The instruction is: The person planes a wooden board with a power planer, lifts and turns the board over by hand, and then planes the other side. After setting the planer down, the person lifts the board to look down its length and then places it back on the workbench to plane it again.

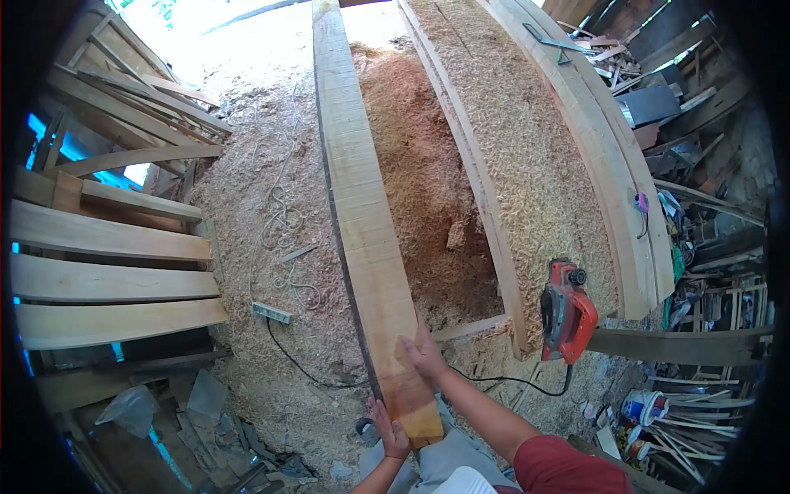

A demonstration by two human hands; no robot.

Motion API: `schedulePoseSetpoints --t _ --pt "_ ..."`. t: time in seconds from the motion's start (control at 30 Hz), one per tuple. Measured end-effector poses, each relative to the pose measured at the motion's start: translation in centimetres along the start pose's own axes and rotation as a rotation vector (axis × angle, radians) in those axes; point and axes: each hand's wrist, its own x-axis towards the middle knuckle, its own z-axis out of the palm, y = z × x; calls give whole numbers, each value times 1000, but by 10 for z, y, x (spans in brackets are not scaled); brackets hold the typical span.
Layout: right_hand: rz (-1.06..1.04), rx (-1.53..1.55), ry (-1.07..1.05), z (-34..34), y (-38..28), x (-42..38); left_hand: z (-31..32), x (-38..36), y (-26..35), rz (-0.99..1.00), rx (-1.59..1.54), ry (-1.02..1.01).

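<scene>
A long wooden plank (362,206) runs from just in front of me to the far end of the view, its near end a darker orange-brown. My left hand (391,432) grips its left edge close to that end, fingers along the side. Farther up, my right hand (424,356) holds the opposite edge, thumb over the top face and fingers partly hidden behind the edge. Off to the right, a red electric planer (568,311) rests on a shavings-covered board, apart from both hands.
Wood shavings cover the ground. A power strip (271,313) lies left of the plank, its black cord (296,366) leading toward it. Long boards (609,165) with a pink tape measure (641,202) lie at right. Planks (115,280) line the left; buckets (644,407) stand lower right.
</scene>
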Motion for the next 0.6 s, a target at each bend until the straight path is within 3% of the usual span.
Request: schedulePoseSetpoints --t 0.33,0.47,0.53,0.6 --pt "-10 -84 -10 14 -1 -12 -18 -7 -4 -21 -13 -65" --pt "-73 29 11 17 -9 -4 -17 -4 -5 55 -111 -24" --pt "-103 54 10 16 -8 -8 -20 -6 -5 -11 -141 -67" --pt "-2 64 -7 12 -2 -14 -25 -8 -4 -17 -155 -76"
